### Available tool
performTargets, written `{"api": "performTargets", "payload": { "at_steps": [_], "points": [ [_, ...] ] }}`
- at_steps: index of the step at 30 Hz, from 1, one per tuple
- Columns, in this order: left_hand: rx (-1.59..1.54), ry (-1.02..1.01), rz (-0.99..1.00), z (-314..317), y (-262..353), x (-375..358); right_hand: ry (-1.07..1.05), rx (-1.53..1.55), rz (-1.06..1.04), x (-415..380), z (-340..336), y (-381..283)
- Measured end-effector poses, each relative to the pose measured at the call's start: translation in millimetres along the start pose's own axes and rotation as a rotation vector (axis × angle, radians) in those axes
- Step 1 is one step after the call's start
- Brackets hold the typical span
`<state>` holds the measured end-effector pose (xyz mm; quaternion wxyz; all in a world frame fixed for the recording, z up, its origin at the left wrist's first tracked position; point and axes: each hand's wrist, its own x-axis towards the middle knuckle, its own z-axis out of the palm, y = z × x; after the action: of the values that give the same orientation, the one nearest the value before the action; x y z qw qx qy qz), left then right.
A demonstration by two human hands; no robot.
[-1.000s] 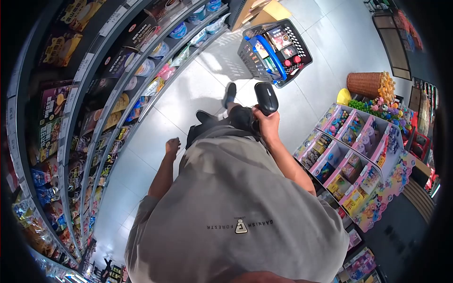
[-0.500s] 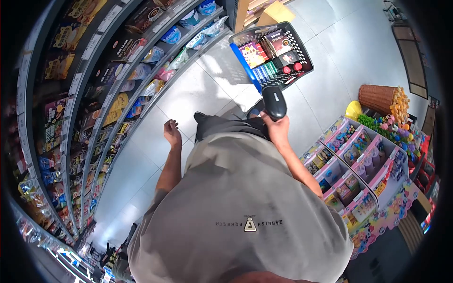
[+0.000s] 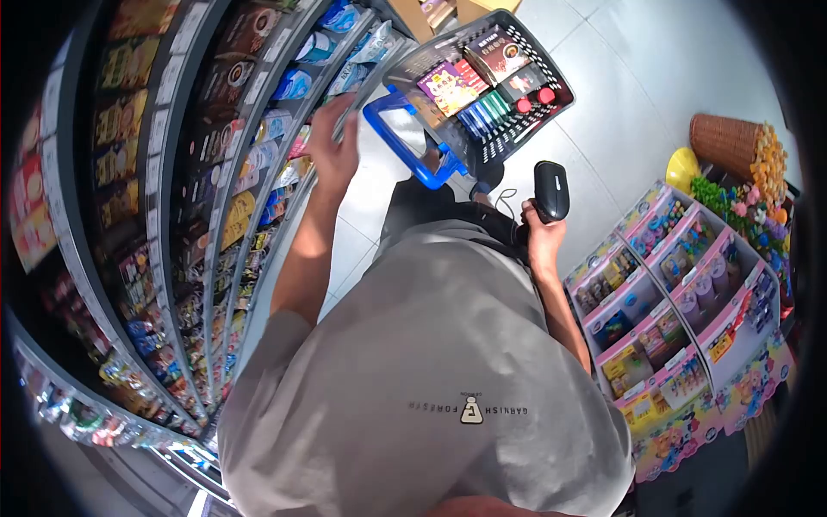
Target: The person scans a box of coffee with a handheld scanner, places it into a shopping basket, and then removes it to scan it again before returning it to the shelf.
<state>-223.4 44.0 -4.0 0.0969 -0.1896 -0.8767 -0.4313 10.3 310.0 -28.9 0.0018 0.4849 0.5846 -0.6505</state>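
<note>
My left hand (image 3: 334, 148) is raised beside the lower shelves, its fingers stretched out and slightly blurred. Nothing shows in it, and packaged goods lie just behind its fingertips. My right hand (image 3: 543, 238) grips a black handheld scanner (image 3: 551, 191), pointed away from me over the floor. Ahead of me sits a dark plastic basket (image 3: 562, 86) with a blue handle (image 3: 428, 177) lying out towards me. In the basket are a colourful cartoon box (image 3: 450, 89), a brown coffee box (image 3: 504, 57), several green and blue packs (image 3: 485, 116) and two red-topped items (image 3: 523, 106).
Tall curved-looking shelves (image 3: 159, 207) full of snacks and pouches run along my left. On the right stands a tiered display stand (image 3: 668, 297) of small toys, with a wicker basket (image 3: 722, 142) and flowers behind it. Cardboard boxes (image 3: 482, 9) are beyond the basket.
My left hand has risen forward from my side to the shelves. The scanner in my right hand has moved right, away from the basket. The blue handle now lies further out from the basket.
</note>
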Motion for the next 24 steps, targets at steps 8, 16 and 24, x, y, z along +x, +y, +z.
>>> {"api": "performTargets", "payload": {
  "at_steps": [8, 16, 24],
  "points": [
    [0.146, -0.729, 0.275, 182, -80, 67, 0.299, 0.069, 0.211, -1, 9, 16],
    [0.631, -1.53, 0.278, 320, -164, 38, 0.416, 0.163, 0.377, -10, 37, 50],
    [0.759, -1.643, 0.305, 388, -227, 11, 0.526, 0.106, 0.466, -13, 49, 79]
  ]
}}
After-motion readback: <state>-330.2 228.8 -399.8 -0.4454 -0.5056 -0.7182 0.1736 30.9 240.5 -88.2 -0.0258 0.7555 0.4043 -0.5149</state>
